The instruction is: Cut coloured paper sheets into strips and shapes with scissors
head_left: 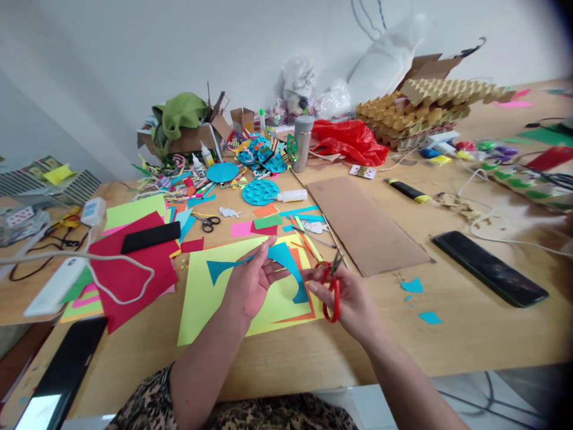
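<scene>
A curved piece of blue paper [290, 260] is held in my left hand [250, 279], its narrow end reaching out to the left past my thumb. My right hand [342, 294] has its fingers around red-handled scissors [332, 298], whose blades point up and away from me, just right of the blue paper. Below both hands, yellow sheets [201, 298] lie on the wooden table, with an orange sheet partly under the top one. Small blue scraps [430, 318] rest on the table to the right.
A cardboard sheet [367, 224] lies right of centre, with a black phone [490, 269] beyond it. Red paper [134, 280] is at the left. Black scissors [209, 223], a steel bottle [303, 143] and a craft pile [264, 154] stand or lie farther back.
</scene>
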A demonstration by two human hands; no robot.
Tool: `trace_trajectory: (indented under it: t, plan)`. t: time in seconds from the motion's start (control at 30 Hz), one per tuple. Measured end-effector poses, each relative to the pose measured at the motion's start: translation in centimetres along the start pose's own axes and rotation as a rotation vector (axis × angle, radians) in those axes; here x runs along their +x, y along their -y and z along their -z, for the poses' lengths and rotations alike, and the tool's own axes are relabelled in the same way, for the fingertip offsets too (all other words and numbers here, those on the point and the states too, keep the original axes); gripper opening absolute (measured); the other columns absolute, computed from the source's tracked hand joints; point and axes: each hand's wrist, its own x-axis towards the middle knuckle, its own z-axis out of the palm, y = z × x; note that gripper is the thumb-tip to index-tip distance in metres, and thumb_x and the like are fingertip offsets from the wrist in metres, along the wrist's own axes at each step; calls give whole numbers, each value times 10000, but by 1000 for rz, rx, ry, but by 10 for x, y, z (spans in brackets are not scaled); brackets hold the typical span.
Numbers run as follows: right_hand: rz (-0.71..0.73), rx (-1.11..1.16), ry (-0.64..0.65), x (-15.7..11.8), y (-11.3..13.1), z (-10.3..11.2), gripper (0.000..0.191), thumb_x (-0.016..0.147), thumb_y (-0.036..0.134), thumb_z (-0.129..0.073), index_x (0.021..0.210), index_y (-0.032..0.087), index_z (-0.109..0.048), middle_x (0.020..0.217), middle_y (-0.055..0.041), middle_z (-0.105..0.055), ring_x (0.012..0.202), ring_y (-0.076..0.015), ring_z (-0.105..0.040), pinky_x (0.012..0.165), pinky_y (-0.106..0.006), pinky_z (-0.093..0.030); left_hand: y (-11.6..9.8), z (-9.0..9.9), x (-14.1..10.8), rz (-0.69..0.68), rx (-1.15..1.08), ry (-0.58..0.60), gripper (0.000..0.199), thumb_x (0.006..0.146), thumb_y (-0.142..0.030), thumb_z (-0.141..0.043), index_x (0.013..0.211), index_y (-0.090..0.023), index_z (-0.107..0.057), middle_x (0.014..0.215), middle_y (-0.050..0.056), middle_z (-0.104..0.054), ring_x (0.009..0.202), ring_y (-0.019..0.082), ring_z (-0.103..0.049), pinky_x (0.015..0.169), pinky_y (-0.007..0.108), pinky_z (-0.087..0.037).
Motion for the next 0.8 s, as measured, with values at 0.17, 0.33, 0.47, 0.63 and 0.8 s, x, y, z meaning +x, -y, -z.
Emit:
trace_trajectory:
  t: [0.17, 0.33, 0.47, 0.63, 0.8]
  plan:
    - [-161, 13, 36, 1, -16, -19, 296, 641, 319, -771, 695, 179, -516, 660, 30, -534, 593, -114, -529, 581, -254, -442, -4, 12, 9, -42, -18, -61, 375, 814, -262, -603, 1166, -133, -588, 767, 70, -690, 723, 176, -667, 712, 332, -538]
    - [-258, 103, 4, 3, -16, -30, 355, 573, 365, -800, 666, 180, -512, 577, 54, -486, 521, -92, -452, 508, -229, -381, 1, 16, 14, 6, -61, -1, 308, 806, -341, -604, 993, -98, -636, 745, 90, -689, 742, 199, -671, 793, 393, -521]
    - [-290, 111, -15, 5, -20, -34, 361, 563, 371, -799, 653, 180, -507, 545, 54, -490, 493, -90, -435, 476, -223, -347, 7, 19, 16, 37, -14, 60, 264, 767, -334, -647, 846, -82, -640, 887, 159, -703, 859, 266, -672, 855, 434, -485]
    - [-325, 86, -26, 1, -27, -34, 307, 574, 302, -789, 630, 173, -516, 542, 51, -499, 504, -90, -440, 477, -217, -334, 10, 24, 22, 5, -23, 28, 139, 738, -225, -673, 738, -101, -612, 879, 162, -710, 867, 280, -675, 861, 444, -473]
    - [-336, 65, -23, -1, -29, -31, 240, 599, 245, -753, 645, 173, -529, 556, 47, -496, 521, -91, -422, 483, -219, -325, 19, 27, 27, 71, -13, 19, 166, 778, -267, -632, 797, -107, -589, 886, 164, -702, 826, 256, -678, 813, 416, -495]
